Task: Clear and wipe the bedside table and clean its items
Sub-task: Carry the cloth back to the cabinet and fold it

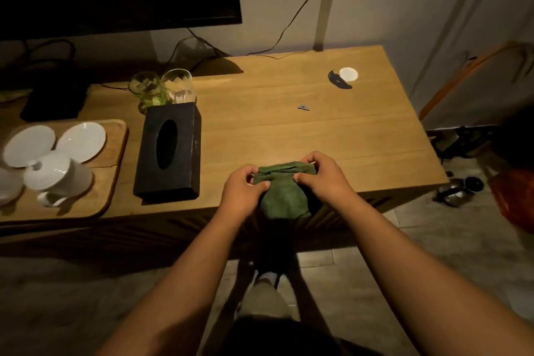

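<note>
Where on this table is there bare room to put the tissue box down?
The widest bare wood on the table lies between the tissue box and the right edge, short of a small grey scrap and a white disc. The left end is crowded: tray, glasses.

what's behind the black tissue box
Two clear glasses stand right behind the tissue box, toward the wall. The box hides their bases, so what they rest on cannot be seen.

Dim room, pale wall (404, 9), tiled floor (433, 240)
</note>
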The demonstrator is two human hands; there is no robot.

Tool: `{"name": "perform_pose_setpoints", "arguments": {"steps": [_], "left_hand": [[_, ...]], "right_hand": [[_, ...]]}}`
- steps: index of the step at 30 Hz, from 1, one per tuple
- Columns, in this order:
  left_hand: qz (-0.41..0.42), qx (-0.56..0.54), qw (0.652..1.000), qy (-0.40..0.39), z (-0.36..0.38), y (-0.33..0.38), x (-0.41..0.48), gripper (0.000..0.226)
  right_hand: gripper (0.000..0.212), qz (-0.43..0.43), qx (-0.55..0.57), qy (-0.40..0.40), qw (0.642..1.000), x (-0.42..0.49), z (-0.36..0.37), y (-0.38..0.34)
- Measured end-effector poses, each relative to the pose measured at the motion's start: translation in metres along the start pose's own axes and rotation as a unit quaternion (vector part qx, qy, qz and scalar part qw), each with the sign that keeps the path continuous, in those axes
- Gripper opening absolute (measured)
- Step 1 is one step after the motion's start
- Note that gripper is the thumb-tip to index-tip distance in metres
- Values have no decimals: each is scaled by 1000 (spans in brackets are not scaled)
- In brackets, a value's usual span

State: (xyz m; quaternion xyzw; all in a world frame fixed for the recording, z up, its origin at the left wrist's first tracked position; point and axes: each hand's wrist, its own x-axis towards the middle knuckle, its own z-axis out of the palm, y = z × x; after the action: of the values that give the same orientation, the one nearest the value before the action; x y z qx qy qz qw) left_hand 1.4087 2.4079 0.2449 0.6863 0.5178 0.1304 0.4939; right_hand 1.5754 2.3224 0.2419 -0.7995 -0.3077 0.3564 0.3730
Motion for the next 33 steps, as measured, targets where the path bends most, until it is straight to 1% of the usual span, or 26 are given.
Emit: {"name": "perform_pose_setpoints", "arguments": {"steps": [4,6,11,14,16,17,19,22,25,27,30,33], "left_hand": [[-39,28,999,-10,10,-12,58,18],[-34,43,998,-14,13,-16,76,20],[-39,161,985,-49,18,-27,115,24],[-43,216,972,-77,19,-25,127,30],[-31,226,971,-69,18,-17,133,33],[-25,214,975,-61,16,-12,135,31],[-5,177,982,-69,16,6,137,25],[55,152,977,-142,23,41,130,13],[136,160,951,-225,43,74,108,5],[182,158,925,-295,64,93,80,4],[258,167,872,-380,94,111,33,4],[312,154,808,-475,121,121,-37,9]], "right_hand": [[24,30,-67,-6,997,57,12,11],[25,15,-101,-4,995,72,17,15],[20,-10,-185,0,983,96,28,23],[20,-6,-196,-4,981,104,25,25],[21,0,-199,7,980,105,20,22],[18,3,-201,14,980,104,16,20],[10,19,-191,45,980,95,6,17],[8,64,-118,103,986,64,-17,16],[9,101,-36,151,983,17,-42,23],[12,118,14,198,973,-24,-56,30],[15,137,92,262,951,-85,-67,39],[14,147,161,349,911,-168,-72,56]]}}
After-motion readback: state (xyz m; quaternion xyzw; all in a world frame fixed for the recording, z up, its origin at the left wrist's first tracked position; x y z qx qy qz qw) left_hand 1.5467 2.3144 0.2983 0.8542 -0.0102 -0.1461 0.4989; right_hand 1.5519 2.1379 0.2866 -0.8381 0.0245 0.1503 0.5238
